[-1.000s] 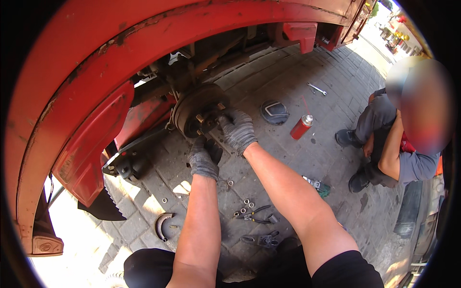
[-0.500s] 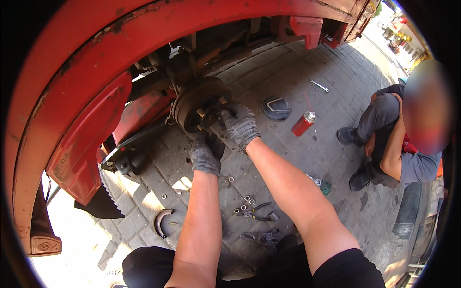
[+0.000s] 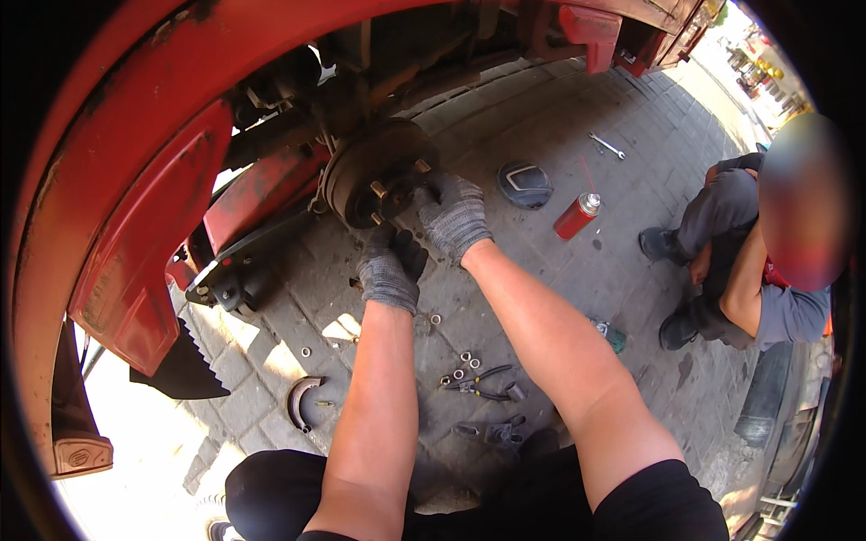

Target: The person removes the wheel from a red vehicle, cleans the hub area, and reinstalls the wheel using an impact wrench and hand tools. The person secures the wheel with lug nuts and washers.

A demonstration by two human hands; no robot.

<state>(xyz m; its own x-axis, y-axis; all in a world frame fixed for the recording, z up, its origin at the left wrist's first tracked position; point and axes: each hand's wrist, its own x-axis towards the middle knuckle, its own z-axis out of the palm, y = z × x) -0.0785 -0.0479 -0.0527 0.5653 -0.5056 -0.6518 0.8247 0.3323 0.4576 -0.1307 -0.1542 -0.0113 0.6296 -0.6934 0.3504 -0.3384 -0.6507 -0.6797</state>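
A dark, worn brake drum point(image 3: 350, 180) with brass-coloured wheel studs stands under the red vehicle's wheel arch. My left hand point(image 3: 388, 273), in a grey knitted glove, is closed at the drum's lower edge, its fingertips partly hidden against the dark metal. My right hand point(image 3: 454, 219), gloved alike, grips the drum's right side with its fingers curled towards the hub. Both forearms reach forward from the lower edge of the picture.
Red bodywork point(image 3: 144, 234) curves over the left and top. On the paving lie a curved brake shoe point(image 3: 296, 404), pliers point(image 3: 492, 394), several nuts, a red spray can point(image 3: 577, 216), a black cap-like part point(image 3: 525, 185) and a wrench point(image 3: 607, 146). A person point(image 3: 722, 207) crouches at the right.
The view has shifted slightly, so the drum and ground items sit a little higher in the picture. Both hands stay at the drum.
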